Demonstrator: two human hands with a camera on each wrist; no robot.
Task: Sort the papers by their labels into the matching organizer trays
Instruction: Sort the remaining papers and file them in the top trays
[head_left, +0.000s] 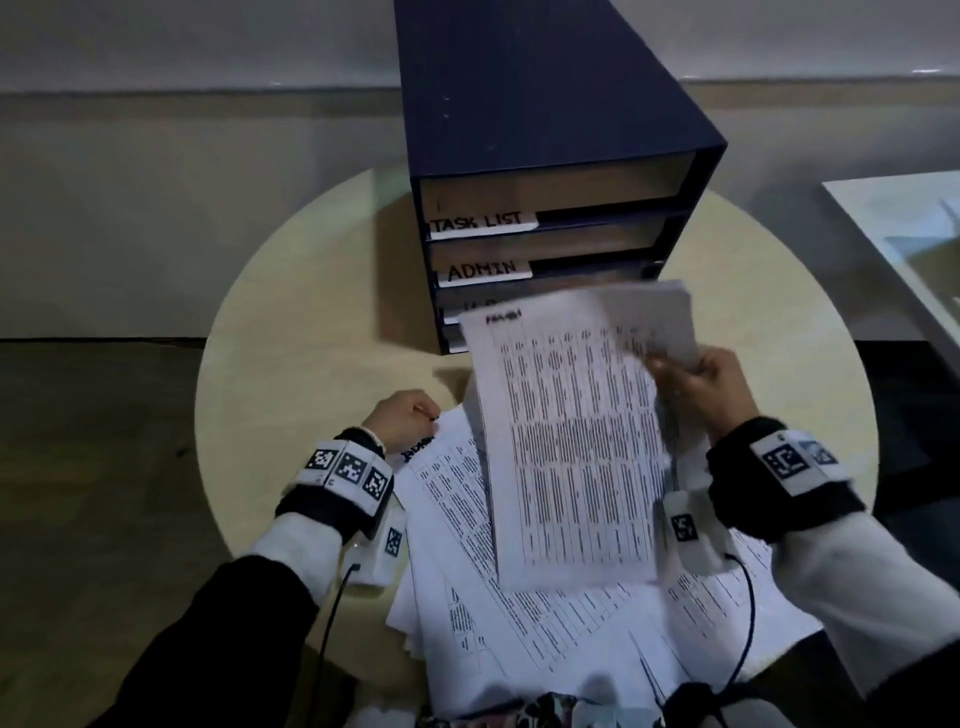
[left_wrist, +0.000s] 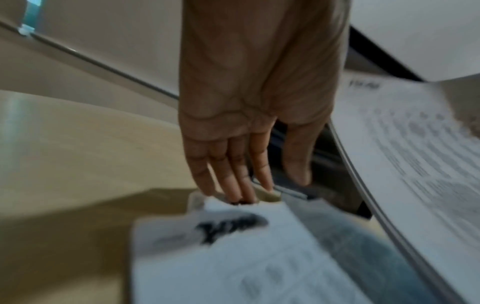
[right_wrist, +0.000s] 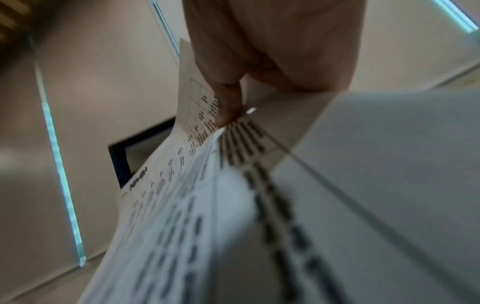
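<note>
A dark blue organizer (head_left: 545, 130) stands at the back of the round table (head_left: 291, 338). Its upper trays carry the labels TASK LIST (head_left: 483, 222) and ADMIN (head_left: 483, 270); the lower trays are hidden behind lifted paper. My right hand (head_left: 691, 374) pinches a few printed sheets (head_left: 566, 441) by their right edge and holds them up in front of the organizer. The right wrist view shows the thumb (right_wrist: 231, 111) pressed on these sheets (right_wrist: 182, 226). My left hand (head_left: 410, 421) rests with straight fingers (left_wrist: 241, 191) on the top edge of a labelled sheet (left_wrist: 233, 257) in the paper pile (head_left: 519, 623).
A white table (head_left: 904, 244) stands at the far right. Black cables (head_left: 748, 623) run from both wrist cameras down over the pile. A patterned cloth (head_left: 545, 712) shows at the near edge. Dark floor surrounds the round table.
</note>
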